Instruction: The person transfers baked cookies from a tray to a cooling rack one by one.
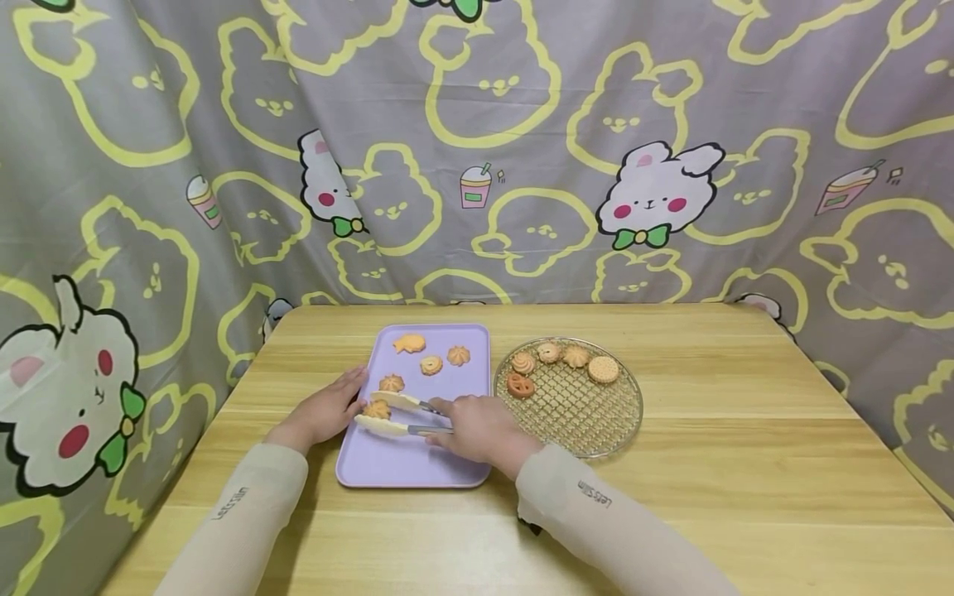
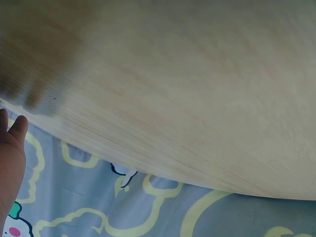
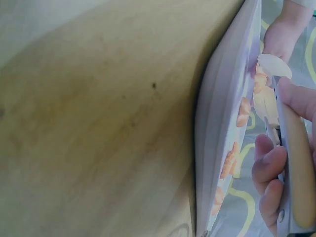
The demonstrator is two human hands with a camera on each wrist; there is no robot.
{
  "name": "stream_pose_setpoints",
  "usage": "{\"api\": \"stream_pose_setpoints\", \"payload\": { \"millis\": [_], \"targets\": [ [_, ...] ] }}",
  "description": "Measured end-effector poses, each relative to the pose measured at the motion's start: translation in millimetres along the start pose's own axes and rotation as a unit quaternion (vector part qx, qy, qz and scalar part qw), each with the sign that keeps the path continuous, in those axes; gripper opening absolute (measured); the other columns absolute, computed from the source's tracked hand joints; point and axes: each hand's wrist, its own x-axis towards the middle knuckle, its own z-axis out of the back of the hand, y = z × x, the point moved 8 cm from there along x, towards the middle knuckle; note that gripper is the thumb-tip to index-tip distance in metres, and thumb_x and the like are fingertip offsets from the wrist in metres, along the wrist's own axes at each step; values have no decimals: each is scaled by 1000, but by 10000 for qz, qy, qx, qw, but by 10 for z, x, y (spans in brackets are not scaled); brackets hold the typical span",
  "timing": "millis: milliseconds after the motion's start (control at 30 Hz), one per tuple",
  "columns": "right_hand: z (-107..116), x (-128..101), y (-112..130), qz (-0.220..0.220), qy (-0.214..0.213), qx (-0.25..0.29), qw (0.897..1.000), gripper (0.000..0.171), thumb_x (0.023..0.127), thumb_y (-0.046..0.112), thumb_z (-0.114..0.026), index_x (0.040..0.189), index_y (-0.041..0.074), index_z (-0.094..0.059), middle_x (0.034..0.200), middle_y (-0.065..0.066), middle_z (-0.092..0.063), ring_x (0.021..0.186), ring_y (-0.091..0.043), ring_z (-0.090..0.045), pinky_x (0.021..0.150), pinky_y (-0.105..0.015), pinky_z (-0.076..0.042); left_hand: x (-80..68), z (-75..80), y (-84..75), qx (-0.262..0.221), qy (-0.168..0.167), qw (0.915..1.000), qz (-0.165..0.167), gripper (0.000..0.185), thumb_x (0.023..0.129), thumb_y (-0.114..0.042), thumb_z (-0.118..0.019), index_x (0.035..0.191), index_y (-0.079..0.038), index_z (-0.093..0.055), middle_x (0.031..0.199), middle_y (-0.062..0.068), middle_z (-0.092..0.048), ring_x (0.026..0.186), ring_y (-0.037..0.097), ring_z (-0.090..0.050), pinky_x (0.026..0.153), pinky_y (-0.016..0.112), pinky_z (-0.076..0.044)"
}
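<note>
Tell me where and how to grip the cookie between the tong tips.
Probably by the cookie's far and near edges, coming from the right with the tongs: the parted tips lie on those two sides, its ridged outline should give them purchase, and the left hand occupies the purple tray's left edge.

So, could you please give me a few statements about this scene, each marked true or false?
1. The right hand holds the tongs. True.
2. The fish-shaped cookie lies on the tray. True.
3. The left hand also holds the tongs. False: it rests at the tray's left edge.
4. Five cookies lie on the rack. True.
5. The rack stands left of the tray. False: it is on the tray's right.
6. The tray is green. False: it is purple.
</note>
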Motion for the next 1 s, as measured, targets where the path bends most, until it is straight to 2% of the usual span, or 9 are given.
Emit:
{"api": "stream_pose_setpoints", "payload": {
  "millis": [300, 400, 533, 667, 733, 867, 933, 1000],
  "targets": [
    [128, -97, -60, 69, -320, 243, 9992, 63, 88, 58, -57, 141, 25, -49, 94, -3, -67, 64, -12, -54, 47, -27, -42, 7, -22, 18, -61, 3, 10000, 60, 57, 102, -27, -42, 149, 1, -26, 154, 20, -22, 139, 38, -22, 110, 52, -24],
    [183, -139, -101, 51, -452, 298, 9985, 63, 88, 58, -57, 141, 25, -50, 84, 1, -64, 59, -11, -51, 46, -27, -41, 11, -21, 19, -66, 3, 9999, 82, 57, 102, -27, -41, 149, 1, -26, 154, 20, -22, 139, 37, -22, 110, 51, -24],
    [234, -198, -181, 12, -588, 393, 9975, 63, 88, 57, -58, 141, 24, -50, 68, 8, -51, 53, -10, -46, 43, -27, -39, 2, -7, 12, -114, -14, 9999, 94, 58, 102, -29, -43, 149, 2, -26, 153, 21, -23, 139, 39, -22, 110, 52, -24],
    [272, -262, -280, -42, -667, 525, 9964, 63, 88, 56, -59, 141, 22, -50, 64, 8, -47, 52, -10, -45, 42, -27, -38, -7, 6, 6, -121, -60, 9999, 81, 58, 101, -26, -44, 148, 3, -27, 153, 22, -24, 139, 39, -22, 110, 52, -24],
    [292, -292, -335, -69, -721, 530, 9960, 64, 88, 56, -59, 141, 22, -50, 67, 7, -52, 53, -10, -46, 42, -27, -38, -7, 13, 1, -104, -88, 9999, 50, 57, 101, -24, -44, 147, 4, -27, 152, 22, -24, 138, 40, -23, 110, 53, -24],
    [333, -355, -450, -135, -895, 544, 9944, 65, 87, 60, -57, 140, 23, -51, 91, 0, -67, 63, -12, -52, 46, -27, -40, -5, 8, 5, -103, -55, 9999, 83, 57, 101, -24, -44, 147, 4, -27, 152, 22, -24, 138, 40, -22, 110, 52, -24],
    [349, -387, -510, -191, -952, 589, 9935, 65, 86, 61, -57, 139, 24, -52, 103, -3, -68, 66, -13, -53, 48, -28, -42, -4, 2, 10, -102, -9, 9999, 118, 58, 101, -25, -44, 148, 4, -26, 153, 22, -23, 139, 39, -21, 110, 52, -23],
    [358, -422, -570, -263, -981, 669, 9926, 63, 86, 58, -59, 139, 24, -52, 108, -3, -68, 69, -13, -54, 51, -29, -43, -5, -3, 14, -111, 34, 9998, 156, 58, 101, -26, -44, 148, 3, -25, 153, 21, -22, 139, 39, -21, 110, 52, -23]
  ]
}}
